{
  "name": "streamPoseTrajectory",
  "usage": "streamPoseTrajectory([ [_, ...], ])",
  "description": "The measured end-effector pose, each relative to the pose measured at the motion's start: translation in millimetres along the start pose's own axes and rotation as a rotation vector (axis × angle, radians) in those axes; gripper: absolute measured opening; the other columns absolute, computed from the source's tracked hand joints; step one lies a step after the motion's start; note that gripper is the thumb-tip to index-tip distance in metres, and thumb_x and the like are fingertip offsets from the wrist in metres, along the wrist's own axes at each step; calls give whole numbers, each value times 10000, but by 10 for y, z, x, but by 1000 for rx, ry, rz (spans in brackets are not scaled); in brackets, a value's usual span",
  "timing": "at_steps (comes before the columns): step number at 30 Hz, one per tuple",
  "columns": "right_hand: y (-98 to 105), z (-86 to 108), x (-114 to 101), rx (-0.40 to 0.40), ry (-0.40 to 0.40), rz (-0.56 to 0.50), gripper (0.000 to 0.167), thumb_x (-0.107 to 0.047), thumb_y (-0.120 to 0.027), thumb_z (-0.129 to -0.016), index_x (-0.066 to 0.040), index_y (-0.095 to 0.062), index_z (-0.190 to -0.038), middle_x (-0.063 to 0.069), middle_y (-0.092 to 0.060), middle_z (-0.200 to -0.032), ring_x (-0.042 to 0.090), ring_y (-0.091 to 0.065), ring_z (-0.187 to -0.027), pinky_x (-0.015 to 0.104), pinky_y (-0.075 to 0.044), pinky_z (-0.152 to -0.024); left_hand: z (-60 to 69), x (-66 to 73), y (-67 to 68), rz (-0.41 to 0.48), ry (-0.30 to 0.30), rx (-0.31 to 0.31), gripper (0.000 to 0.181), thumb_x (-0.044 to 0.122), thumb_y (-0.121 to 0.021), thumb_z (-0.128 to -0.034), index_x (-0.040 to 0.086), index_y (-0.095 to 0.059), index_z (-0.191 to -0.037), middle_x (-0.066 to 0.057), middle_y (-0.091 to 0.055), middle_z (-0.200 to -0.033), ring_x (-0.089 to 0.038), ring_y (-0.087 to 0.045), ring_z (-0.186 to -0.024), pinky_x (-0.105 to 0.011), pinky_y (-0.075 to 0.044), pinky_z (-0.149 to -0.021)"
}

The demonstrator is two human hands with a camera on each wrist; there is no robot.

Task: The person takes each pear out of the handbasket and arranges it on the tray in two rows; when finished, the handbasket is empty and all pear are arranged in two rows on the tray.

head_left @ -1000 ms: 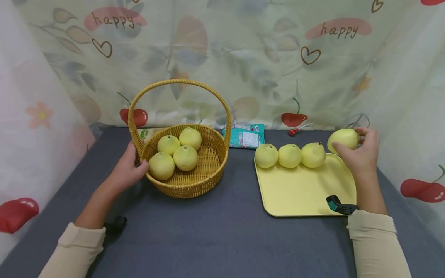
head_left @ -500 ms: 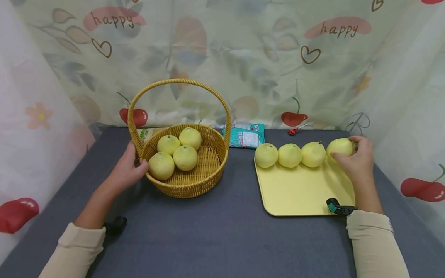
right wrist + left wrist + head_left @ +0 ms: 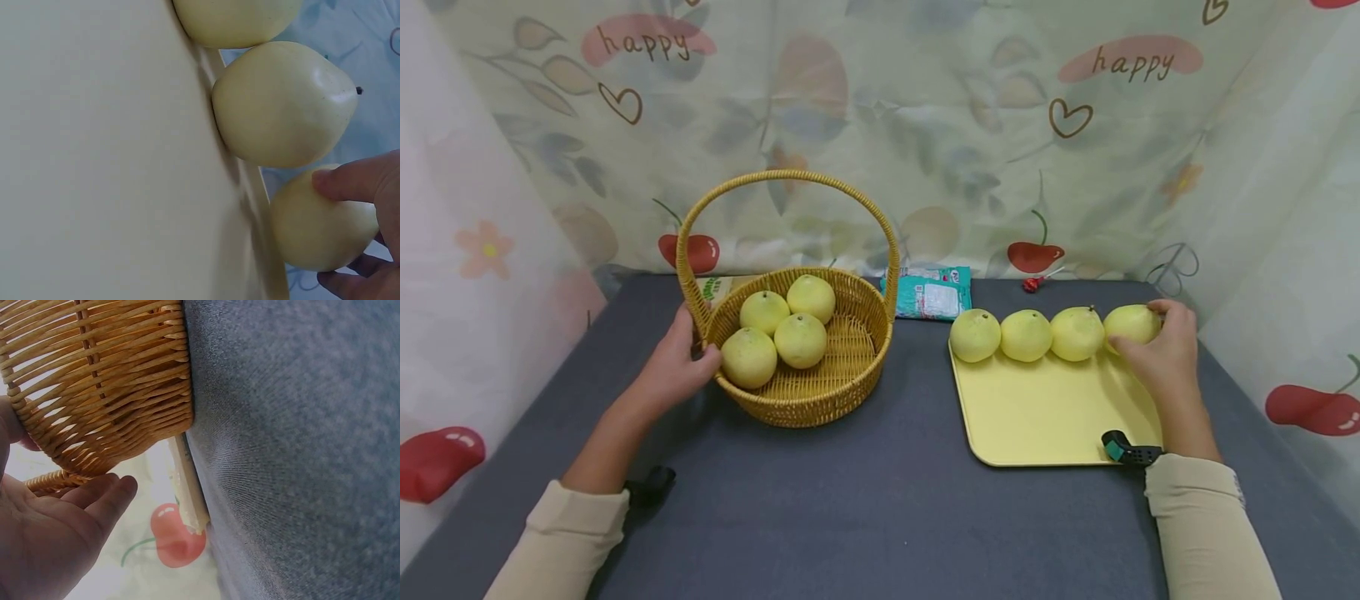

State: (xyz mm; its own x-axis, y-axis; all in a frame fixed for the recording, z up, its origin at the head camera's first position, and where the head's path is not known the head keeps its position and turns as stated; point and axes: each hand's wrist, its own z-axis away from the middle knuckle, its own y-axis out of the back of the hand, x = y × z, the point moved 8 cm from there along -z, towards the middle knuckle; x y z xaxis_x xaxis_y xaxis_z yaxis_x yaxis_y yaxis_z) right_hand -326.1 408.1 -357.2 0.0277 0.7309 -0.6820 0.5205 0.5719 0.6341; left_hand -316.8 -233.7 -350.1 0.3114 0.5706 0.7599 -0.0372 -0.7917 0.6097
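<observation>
My left hand (image 3: 683, 357) grips the left side of a woven wicker basket (image 3: 808, 412), thumb at the rim near the handle's base. In the left wrist view its fingers (image 3: 112, 503) lie against the weave. Inside the basket sit several pale yellow pears (image 3: 800, 341). My right hand (image 3: 1167, 350) holds a pear (image 3: 1131, 327) at the right end of a row along the far edge of a yellow tray (image 3: 1052, 417). In the right wrist view, thumb and fingers stand on opposite sides of that pear (image 3: 322, 222); a neighbouring pear (image 3: 284, 103) shows its stem.
A teal packet (image 3: 928, 293) lies behind, between basket and tray. Near the curtain is a red-wrapped lollipop (image 3: 1032, 284). Another packet (image 3: 715, 288) is partly hidden behind the basket. Dark grey cloth (image 3: 850, 517) covers the table, and a printed curtain (image 3: 880, 125) hangs behind.
My right hand has brought its pear down and leftward to the end of the row on the tray. The left hand and basket have stayed in place.
</observation>
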Motion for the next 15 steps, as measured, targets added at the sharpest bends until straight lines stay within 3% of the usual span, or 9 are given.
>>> streamPoseTrajectory([
  [15, -87, 22, 82, -67, -84, 27, 755, -59, -751, -833, 63, -329, -1446, 309, -201, -1430, 498, -317, -1261, 609, -304, -1042, -5, -5, 1, 4, 11, 2, 744, -7, -489, -910, -50, -78, -1529, -306, -326, -1421, -382, -408, -1190, -553, -386, -926],
])
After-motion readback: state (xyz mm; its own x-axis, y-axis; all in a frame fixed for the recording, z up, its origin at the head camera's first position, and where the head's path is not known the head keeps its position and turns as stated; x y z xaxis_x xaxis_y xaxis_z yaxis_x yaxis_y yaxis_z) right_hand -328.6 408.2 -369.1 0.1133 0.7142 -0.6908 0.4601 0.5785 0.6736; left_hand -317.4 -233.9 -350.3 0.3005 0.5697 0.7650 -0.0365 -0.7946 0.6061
